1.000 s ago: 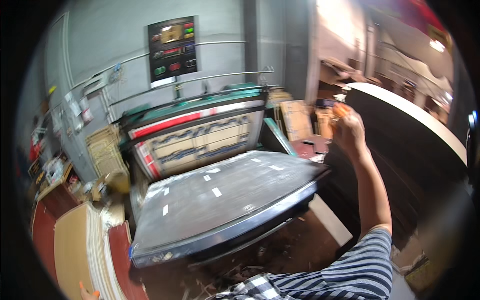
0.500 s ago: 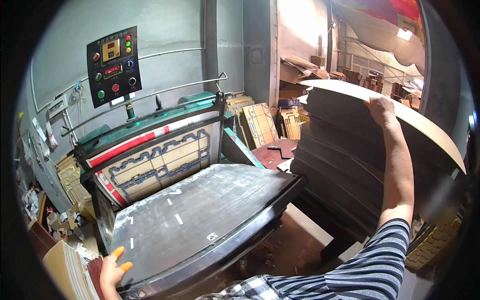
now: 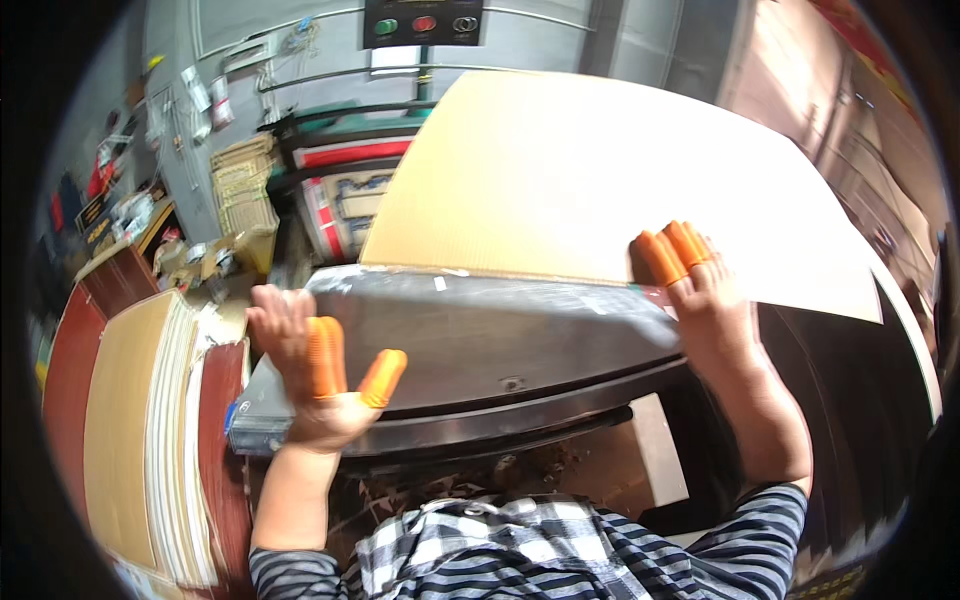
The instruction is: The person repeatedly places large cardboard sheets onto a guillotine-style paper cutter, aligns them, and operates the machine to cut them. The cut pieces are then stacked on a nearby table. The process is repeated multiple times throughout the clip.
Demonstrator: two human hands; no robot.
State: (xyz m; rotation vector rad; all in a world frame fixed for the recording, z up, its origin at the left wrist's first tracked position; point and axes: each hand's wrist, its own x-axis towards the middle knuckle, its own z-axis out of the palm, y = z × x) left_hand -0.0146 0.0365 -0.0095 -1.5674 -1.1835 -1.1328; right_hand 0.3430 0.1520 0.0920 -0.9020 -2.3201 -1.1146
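Note:
A large tan cardboard sheet (image 3: 540,180) slants over the far part of the dark flat press bed (image 3: 450,350) and reaches right over the stack. My right hand (image 3: 715,305) is at its near edge, fingers stretched over the top face, two of them in orange finger covers. Whether they press on the sheet or hover just above it, I cannot tell. My left hand (image 3: 325,375) is spread above the bed's left end, slightly blurred, holding nothing. Orange covers sit on its thumb and one finger. The sheet hides much of the die board (image 3: 360,200) on the raised platen.
A tall stack of sheets (image 3: 830,400) stands at the right, its side dark. Flat boards (image 3: 130,430) lean at the left. The control panel (image 3: 422,22) hangs at the top, and yellowish die boards (image 3: 243,185) stand by the wall.
One sheet has come off the right stack and swung left across the press bed with my right hand. My left hand has risen from the bed's near-left corner. The view has turned down and left.

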